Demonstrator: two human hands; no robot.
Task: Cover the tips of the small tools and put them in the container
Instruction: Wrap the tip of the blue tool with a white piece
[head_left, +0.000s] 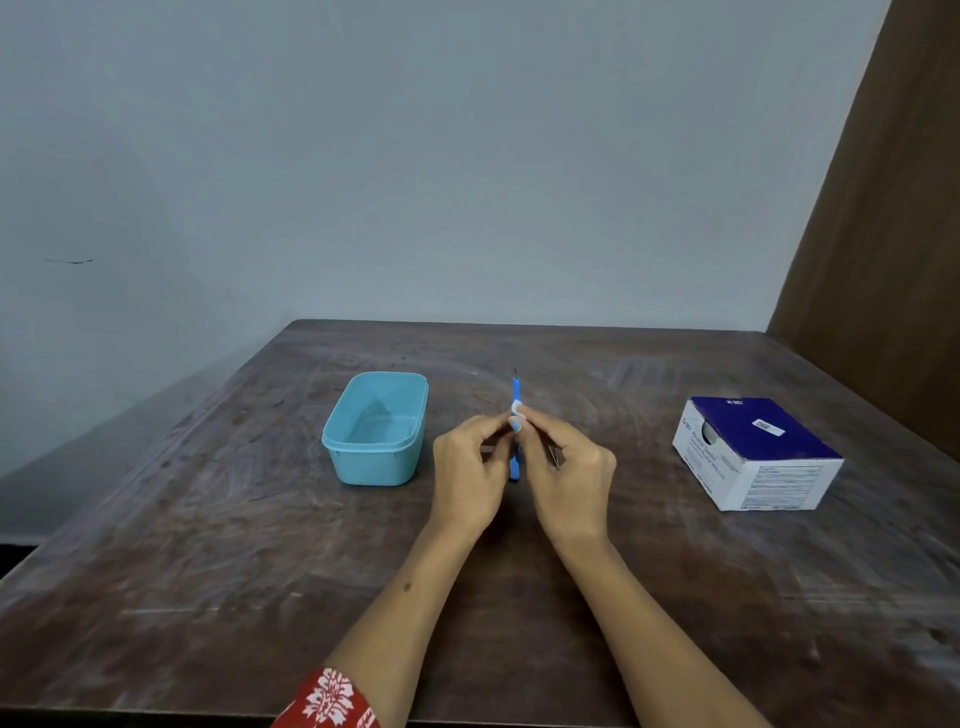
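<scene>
A thin blue tool (515, 389) stands nearly upright between my hands, its dark metal tip pointing away from me and bare. My left hand (470, 467) and my right hand (563, 467) both pinch its shaft at the middle, where a small white piece sits under the fingertips. The lower end of the blue handle shows between my palms. Another slim metal tool lies on the table beneath my hands, mostly hidden. A light blue plastic container (375, 431), open and with nothing in it, stands left of my hands.
A white and dark blue cardboard box (756, 452) sits at the right of the worn brown wooden table (260, 545). A grey wall runs behind the table, and a brown panel stands at the far right.
</scene>
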